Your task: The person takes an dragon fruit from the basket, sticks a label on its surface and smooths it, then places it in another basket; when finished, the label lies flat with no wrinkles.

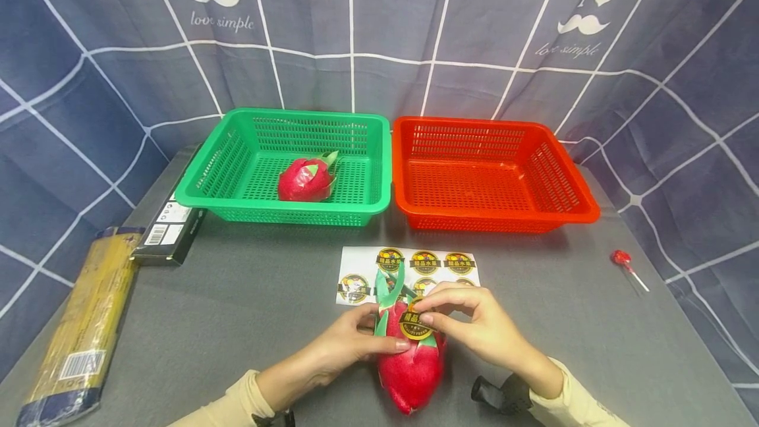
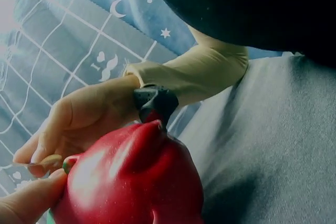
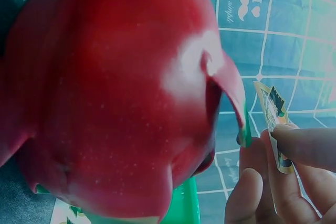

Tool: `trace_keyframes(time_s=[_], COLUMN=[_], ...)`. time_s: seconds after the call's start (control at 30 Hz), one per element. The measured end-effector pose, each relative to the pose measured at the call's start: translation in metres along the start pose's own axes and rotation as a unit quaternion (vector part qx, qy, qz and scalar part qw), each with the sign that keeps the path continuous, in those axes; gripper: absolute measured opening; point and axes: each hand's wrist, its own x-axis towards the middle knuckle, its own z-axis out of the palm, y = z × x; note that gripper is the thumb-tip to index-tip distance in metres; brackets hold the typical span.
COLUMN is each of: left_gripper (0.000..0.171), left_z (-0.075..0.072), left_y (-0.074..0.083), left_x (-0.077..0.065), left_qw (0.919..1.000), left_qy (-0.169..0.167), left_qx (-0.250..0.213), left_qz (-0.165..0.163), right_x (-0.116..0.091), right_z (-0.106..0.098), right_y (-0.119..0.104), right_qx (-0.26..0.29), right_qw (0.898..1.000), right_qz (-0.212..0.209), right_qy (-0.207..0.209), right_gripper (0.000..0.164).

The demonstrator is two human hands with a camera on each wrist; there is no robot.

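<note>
A red dragon fruit (image 1: 412, 374) with green leaf tips lies on the grey table, its leafy end pointing away from me. My left hand (image 1: 346, 342) grips its left side, thumb on top near the leaves. Between thumb and fingers, my right hand (image 1: 477, 321) pinches a round black-and-gold sticker (image 1: 415, 321) over the fruit's upper part. In the right wrist view the sticker (image 3: 274, 129) stands edge-on beside the fruit (image 3: 115, 98). Behind the fruit, a white sheet (image 1: 367, 257) carries several matching stickers, partly hidden by the leaves.
A green basket (image 1: 284, 211) holding another dragon fruit (image 1: 305, 180) stands at the back, beside a red basket (image 1: 492, 219). At left lie a black box (image 1: 172, 232) and a yellow pack with a barcode (image 1: 83, 328). A red lollipop (image 1: 622, 259) lies at right.
</note>
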Motion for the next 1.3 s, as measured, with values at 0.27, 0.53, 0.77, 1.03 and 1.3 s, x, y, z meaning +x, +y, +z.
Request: trace_keyframes(time_s=[0.27, 0.53, 0.77, 1.03, 1.3], left_gripper=[0.053, 0.053, 0.059, 0.070, 0.066], left_z=[0.000, 0.002, 0.003, -0.001, -0.004], left_y=[0.000, -0.002, -0.002, -0.001, 0.010], left_x=[-0.002, -0.001, -0.002, 0.000, 0.008], left_qw=[0.9998, 0.9999, 0.9999, 0.9995, 0.9958], left_qy=[-0.010, -0.007, 0.006, 0.028, 0.073], left_qx=[-0.016, -0.008, -0.005, 0.005, 0.050], left_qz=[0.006, 0.005, -0.007, -0.016, 0.023], right_x=[0.000, -0.001, -0.002, -0.003, -0.002], right_z=[0.000, 0.001, 0.004, 0.006, 0.009], right_y=[-0.005, -0.005, -0.008, -0.010, -0.019], right_qx=[-0.003, 0.020, 0.024, 0.052, -0.001], right_qw=[1.000, 0.999, 0.999, 0.998, 1.000], right_qz=[0.011, 0.013, 0.003, 0.009, -0.022], right_qy=[-0.005, -0.025, -0.027, -0.033, 0.009], right_gripper=[0.017, 0.017, 0.017, 0.019, 0.027])
